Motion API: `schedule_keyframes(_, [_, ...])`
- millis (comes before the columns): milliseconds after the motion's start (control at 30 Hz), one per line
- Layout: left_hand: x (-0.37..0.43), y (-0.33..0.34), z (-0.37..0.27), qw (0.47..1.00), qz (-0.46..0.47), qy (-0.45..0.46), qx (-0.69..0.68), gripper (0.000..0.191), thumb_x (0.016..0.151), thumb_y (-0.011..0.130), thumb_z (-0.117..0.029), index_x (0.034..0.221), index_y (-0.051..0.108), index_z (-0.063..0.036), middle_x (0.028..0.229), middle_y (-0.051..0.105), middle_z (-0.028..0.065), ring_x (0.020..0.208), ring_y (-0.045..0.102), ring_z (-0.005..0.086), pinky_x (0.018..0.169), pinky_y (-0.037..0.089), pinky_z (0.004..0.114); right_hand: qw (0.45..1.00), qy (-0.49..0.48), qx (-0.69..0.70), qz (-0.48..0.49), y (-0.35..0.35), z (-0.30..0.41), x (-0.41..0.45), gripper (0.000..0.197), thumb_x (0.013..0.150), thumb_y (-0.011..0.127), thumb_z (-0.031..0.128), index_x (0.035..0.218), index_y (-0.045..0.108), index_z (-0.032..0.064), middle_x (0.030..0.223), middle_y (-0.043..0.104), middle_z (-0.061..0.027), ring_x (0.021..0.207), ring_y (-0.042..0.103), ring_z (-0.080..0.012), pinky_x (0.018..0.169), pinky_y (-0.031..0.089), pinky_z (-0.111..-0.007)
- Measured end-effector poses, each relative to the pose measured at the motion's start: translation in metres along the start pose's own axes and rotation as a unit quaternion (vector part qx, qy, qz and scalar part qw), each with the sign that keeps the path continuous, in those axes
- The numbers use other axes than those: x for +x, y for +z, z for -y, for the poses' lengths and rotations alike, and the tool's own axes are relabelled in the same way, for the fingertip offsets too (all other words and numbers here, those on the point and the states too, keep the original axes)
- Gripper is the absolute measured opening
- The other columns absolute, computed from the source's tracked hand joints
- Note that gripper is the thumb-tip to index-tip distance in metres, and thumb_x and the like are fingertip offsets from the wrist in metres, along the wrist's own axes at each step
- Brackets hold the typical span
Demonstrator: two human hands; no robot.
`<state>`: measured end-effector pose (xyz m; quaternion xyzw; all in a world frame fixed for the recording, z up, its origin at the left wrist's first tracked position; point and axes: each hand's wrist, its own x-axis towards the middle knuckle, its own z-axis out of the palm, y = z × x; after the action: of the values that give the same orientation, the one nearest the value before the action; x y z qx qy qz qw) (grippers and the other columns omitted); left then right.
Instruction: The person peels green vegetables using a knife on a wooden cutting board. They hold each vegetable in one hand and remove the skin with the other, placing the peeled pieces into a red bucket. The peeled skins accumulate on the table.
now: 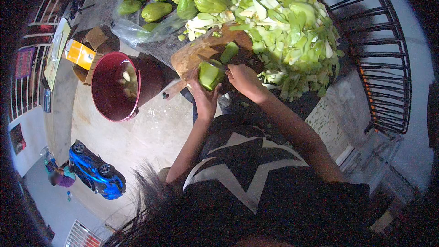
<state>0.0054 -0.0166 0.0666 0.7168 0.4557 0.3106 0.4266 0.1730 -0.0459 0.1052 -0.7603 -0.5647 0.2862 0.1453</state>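
My left hand (205, 97) grips a partly peeled green chayote (210, 75) from below, over the near side of a wooden cutting board (187, 56). In my right hand (244, 79) is a knife (214, 62), its dark blade lying across the top of the chayote. Just beyond the blade, a cut green piece (229, 52) rests on the board. A large heap of green and white peelings (295, 37) covers the right side of the table and meets the board. Whole chayotes (156, 12) lie at the far left in a clear plastic bag (137, 34).
A dark red bucket (106, 89) with several pale pieces inside stands left of the table. Behind it are a cardboard box (96, 38) and a yellow carton (80, 55). A black metal rack (380, 44) stands right. A blue toy car (96, 171) and a person (61, 176) are lower left.
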Motion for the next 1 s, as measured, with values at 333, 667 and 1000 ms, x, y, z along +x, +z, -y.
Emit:
schedule_keyframes(333, [0.02, -0.005, -0.029, 0.996, -0.026, 0.009, 0.081, 0.077, 0.07, 0.077, -0.014, 0.131, 0.032, 0.0012, 0.127, 0.04, 0.0233, 0.114, 0.045, 0.0417, 0.097, 0.04, 0.045, 0.994, 0.038, 0.089, -0.043, 0.025, -0.027, 0.004, 0.021, 0.078, 0.063, 0.019, 0.084, 0.057, -0.0007, 0.077, 0.062, -0.0214, 0.079, 0.061, -0.0404, 0.066, 0.048, -0.048])
schedule_keyframes(667, [0.033, -0.003, -0.035, 0.989, 0.025, 0.014, 0.145, 0.075, 0.068, 0.077, -0.012, 0.13, 0.036, -0.0032, 0.124, 0.041, 0.0215, 0.112, 0.048, 0.0407, 0.092, 0.044, 0.046, 0.987, -0.018, 0.029, -0.156, 0.007, -0.016, -0.014, 0.018, 0.081, 0.06, 0.019, 0.086, 0.055, 0.0028, 0.074, 0.062, -0.0201, 0.073, 0.061, -0.0408, 0.065, 0.048, -0.049])
schedule_keyframes(1000, [0.035, 0.002, -0.043, 0.984, 0.048, -0.03, 0.172, 0.07, 0.069, 0.071, -0.005, 0.126, 0.031, 0.0037, 0.123, 0.038, 0.0265, 0.103, 0.052, 0.0461, 0.081, 0.049, 0.047, 0.996, -0.004, 0.033, -0.079, -0.022, 0.01, -0.07, 0.027, 0.079, 0.064, 0.015, 0.102, 0.053, 0.0038, 0.084, 0.063, -0.0197, 0.078, 0.062, -0.0389, 0.064, 0.05, -0.047])
